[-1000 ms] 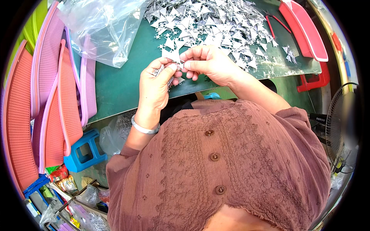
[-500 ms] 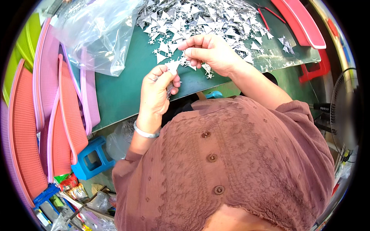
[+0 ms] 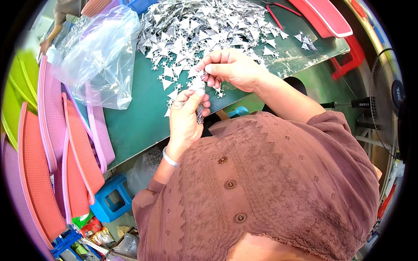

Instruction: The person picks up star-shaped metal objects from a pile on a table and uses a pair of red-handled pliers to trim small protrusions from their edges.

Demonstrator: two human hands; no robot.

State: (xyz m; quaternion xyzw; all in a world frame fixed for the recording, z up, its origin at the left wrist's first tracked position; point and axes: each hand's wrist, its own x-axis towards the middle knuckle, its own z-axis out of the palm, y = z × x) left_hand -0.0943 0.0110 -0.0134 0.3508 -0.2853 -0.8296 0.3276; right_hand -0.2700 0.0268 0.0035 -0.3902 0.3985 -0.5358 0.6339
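A big heap of small silver metal cut-outs, shaped like triangles and stars, covers the far part of a green table. My left hand is closed around a small stack of these silver pieces just over the table's near edge. My right hand pinches another silver piece between thumb and fingers, right above the left hand's fingertips. A bracelet sits on my left wrist.
A clear plastic bag lies on the table's left part. Pink, orange and yellow mesh trays lean at the left. Red trays and red-handled pliers lie at the far right. A blue stool stands below; a fan at right.
Both hands have drifted a little away from my body, over the table's edge. The right hand has brought a silver piece down to the left hand's fingers. The view has shifted slightly.
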